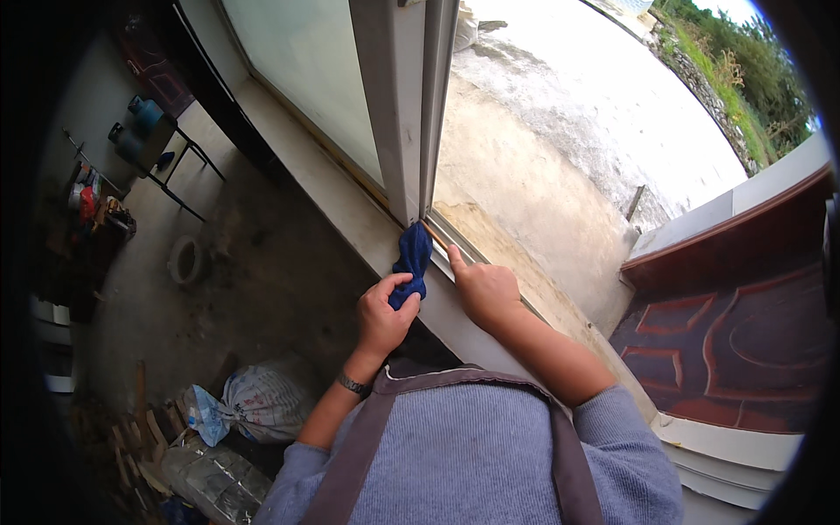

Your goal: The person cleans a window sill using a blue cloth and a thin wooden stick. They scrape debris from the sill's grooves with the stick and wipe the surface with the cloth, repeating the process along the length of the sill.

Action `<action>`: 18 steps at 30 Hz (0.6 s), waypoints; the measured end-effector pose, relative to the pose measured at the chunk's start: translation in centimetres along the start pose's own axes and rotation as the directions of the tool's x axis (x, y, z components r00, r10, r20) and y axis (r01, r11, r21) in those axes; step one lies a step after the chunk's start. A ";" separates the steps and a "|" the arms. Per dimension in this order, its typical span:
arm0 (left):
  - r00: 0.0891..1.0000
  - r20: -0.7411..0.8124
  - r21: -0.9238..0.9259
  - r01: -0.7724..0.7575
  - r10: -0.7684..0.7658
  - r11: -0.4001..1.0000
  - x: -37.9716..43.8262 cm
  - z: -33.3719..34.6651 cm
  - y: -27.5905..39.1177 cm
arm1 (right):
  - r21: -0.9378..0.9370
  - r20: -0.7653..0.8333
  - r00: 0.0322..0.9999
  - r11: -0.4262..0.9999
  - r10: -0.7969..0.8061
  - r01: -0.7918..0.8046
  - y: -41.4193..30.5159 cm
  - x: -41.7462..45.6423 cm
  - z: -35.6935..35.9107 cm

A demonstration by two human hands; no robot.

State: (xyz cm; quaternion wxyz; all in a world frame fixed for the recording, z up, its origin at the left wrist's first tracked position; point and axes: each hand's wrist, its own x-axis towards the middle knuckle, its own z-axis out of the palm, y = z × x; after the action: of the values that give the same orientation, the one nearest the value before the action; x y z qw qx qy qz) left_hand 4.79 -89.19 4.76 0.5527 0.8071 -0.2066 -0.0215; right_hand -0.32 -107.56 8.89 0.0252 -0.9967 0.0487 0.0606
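Note:
A dark blue cloth (415,252) lies bunched on the window sill, its far end against the foot of the upright window frame (408,118). My left hand (388,314) pinches the near end of this cloth between thumb and fingers. In my right hand (484,289) is a thin brown stick (436,236), with the index finger stretched along it. Its tip reaches into the corner where the window track (459,246) meets the upright frame, right beside the cloth. The rest of the stick is hidden by the hand.
A frosted window pane (308,72) stands left of the upright. Outside lies a concrete yard, with a dark red panelled door (755,341) at the right. Indoors, lower left, are a tied white sack (266,403) and wood pieces; a round tub (186,260) and gas cylinders (146,113) stand farther off.

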 end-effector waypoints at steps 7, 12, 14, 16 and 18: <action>0.984 -0.093 0.076 0.160 -0.153 0.984 3.4 1.2 -1.9 | 0.051 -0.119 0.993 0.999 0.012 -0.006 -1.4 1.4 1.6; 0.975 0.155 0.472 0.068 -0.159 0.879 5.3 1.3 0.6 | 0.109 -0.161 0.985 0.992 -0.053 0.071 1.0 2.3 2.0; 0.966 0.189 0.503 0.061 -0.179 0.862 4.9 1.5 2.0 | 0.118 -0.157 0.983 0.986 -0.097 0.116 2.2 2.4 1.7; 0.962 0.213 0.484 0.050 -0.173 0.874 4.0 1.8 3.0 | 0.112 -0.114 0.983 0.981 -0.147 0.160 3.5 1.3 0.7; 0.955 0.244 0.472 0.032 -0.166 0.881 3.0 2.7 4.1 | 0.136 -0.063 0.985 0.976 -0.161 0.168 4.6 -0.1 -0.1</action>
State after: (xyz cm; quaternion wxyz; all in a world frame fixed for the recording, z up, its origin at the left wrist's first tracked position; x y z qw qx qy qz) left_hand 5.57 -93.93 7.97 0.3077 0.9140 -0.2391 -0.1129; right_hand -0.86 -112.14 8.83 0.0991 -0.9942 -0.0290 0.0288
